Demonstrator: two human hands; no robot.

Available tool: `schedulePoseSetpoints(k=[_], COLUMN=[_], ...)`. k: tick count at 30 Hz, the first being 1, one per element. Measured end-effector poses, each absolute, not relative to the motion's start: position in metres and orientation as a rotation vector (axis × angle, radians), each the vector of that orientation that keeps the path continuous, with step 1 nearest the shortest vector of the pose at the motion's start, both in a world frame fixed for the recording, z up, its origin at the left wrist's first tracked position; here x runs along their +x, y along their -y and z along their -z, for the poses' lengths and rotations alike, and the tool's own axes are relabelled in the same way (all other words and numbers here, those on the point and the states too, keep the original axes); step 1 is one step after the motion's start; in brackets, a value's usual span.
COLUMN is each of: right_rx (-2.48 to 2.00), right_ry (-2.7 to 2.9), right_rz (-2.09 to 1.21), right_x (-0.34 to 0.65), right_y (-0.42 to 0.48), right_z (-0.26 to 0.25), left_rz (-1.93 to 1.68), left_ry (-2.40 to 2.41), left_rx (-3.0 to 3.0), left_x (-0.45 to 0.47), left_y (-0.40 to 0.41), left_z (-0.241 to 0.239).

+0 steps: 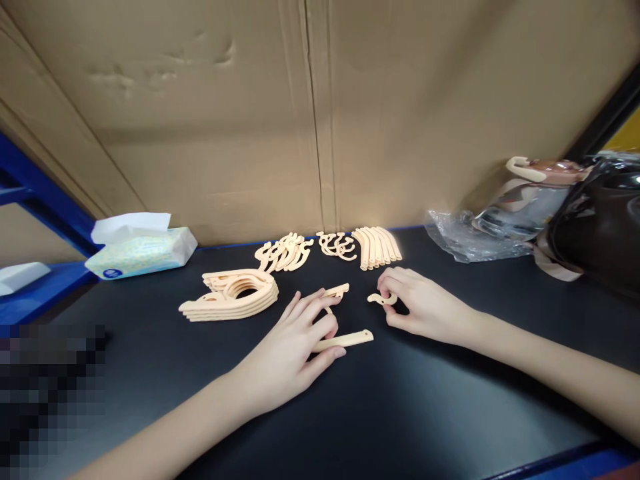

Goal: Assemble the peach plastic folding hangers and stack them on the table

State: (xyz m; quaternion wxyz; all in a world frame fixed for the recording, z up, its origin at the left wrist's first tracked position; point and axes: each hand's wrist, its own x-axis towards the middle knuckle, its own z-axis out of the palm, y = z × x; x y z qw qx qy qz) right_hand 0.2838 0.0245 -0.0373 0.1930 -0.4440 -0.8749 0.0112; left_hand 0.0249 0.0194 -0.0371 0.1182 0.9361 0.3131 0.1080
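Observation:
My left hand (295, 340) lies over a cream plastic hanger body, and most of that body is hidden under it. One hanger arm (353, 339) sticks out to the right between thumb and index finger, while the end of another arm (337, 290) shows past the outer fingers. A little to the right, my right hand (423, 303) pinches a small curved hanger hook (381, 299) between thumb and fingers. The hook's narrow end points left, apart from the hanger body.
A stack of folded hangers (230, 298) sits left of my hands. Behind lie loose curved pieces (287, 252), several hooks (337, 245) and a row of hanger arms (376, 248). A tissue pack (145, 252) stands left; a plastic bag (460, 237) and bottle (520, 203) stand right.

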Motion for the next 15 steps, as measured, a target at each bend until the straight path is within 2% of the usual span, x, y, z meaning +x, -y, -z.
schedulePoseSetpoints(k=[10,15], right_rx=[-1.270,-1.258], right_ry=[2.524,2.596], right_rz=[-0.011,-0.156], right_x=[0.282,0.279], right_y=[-0.018,-0.008], right_z=[0.037,0.032], left_rz=[-0.424,-0.458], left_ry=[-0.925,-0.930], left_rx=[2.674,2.662], left_x=[0.026,0.027], left_y=[-0.019,-0.019], left_z=[0.035,0.034])
